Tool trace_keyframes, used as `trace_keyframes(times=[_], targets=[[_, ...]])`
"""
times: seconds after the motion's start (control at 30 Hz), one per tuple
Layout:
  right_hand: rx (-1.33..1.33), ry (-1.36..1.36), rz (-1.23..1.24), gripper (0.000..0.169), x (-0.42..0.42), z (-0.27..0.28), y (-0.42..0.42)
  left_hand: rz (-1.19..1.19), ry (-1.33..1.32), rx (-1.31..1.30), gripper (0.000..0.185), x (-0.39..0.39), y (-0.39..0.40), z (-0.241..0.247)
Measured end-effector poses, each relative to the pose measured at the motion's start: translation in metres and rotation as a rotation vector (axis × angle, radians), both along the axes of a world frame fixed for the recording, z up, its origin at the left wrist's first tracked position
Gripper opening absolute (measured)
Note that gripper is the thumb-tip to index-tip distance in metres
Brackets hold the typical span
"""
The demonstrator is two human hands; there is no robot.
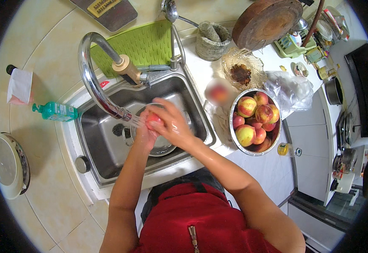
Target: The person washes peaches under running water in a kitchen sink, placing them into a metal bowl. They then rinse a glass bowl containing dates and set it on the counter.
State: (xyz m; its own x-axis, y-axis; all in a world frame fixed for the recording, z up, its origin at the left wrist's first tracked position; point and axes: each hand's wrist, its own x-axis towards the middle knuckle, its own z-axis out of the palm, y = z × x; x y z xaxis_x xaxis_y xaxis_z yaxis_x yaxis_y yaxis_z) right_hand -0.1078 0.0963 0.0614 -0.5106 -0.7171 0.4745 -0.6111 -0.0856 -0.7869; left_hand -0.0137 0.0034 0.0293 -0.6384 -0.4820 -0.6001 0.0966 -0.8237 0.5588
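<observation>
Both my hands are around one red nectarine or peach (154,120) above the sink (101,145). My left hand (147,134) cups it from the left and below. My right hand (172,125) lies over its right side, its fingers blurred. Water runs from the curved chrome faucet (92,79) onto the fruit and my left hand. Beneath my hands, a pot or bowl (161,151) stands in the basin, partly hidden. To the right, a metal bowl (278,139) holds several red and yellow fruits (246,107).
A glass dish (256,64) with dark pieces, a stone mortar (210,47) and a clear plastic bag (290,91) are on the right counter. A green soap bottle (59,111) stands left of the sink. A round wooden board (266,22) leans behind.
</observation>
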Motion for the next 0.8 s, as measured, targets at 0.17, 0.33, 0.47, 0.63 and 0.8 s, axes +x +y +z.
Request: trace_keyframes(times=[0.17, 0.33, 0.47, 0.63, 0.8], targets=[[0.016, -1.096, 0.005, 0.017, 0.022, -0.038, -0.067, 0.096, -0.373, -0.808, 0.034, 0.017, 0.001, 0.001], [-0.038, -1.393, 0.078, 0.018, 0.053, -0.042, -0.092, 0.138, -0.411, -0.905, 0.036, 0.042, -0.016, -0.011], [-0.154, -0.648, 0.180, 0.020, 0.059, -0.039, -0.092, 0.039, -0.119, -0.162, 0.047, 0.057, -0.041, -0.004], [0.046, -0.637, 0.215, 0.024, 0.051, -0.046, -0.077, -0.119, -0.182, -0.099, 0.051, 0.061, -0.035, -0.004], [0.206, -1.019, 0.069, 0.031, 0.055, -0.052, -0.075, 0.314, -0.379, -0.329, 0.052, 0.028, -0.006, -0.019]])
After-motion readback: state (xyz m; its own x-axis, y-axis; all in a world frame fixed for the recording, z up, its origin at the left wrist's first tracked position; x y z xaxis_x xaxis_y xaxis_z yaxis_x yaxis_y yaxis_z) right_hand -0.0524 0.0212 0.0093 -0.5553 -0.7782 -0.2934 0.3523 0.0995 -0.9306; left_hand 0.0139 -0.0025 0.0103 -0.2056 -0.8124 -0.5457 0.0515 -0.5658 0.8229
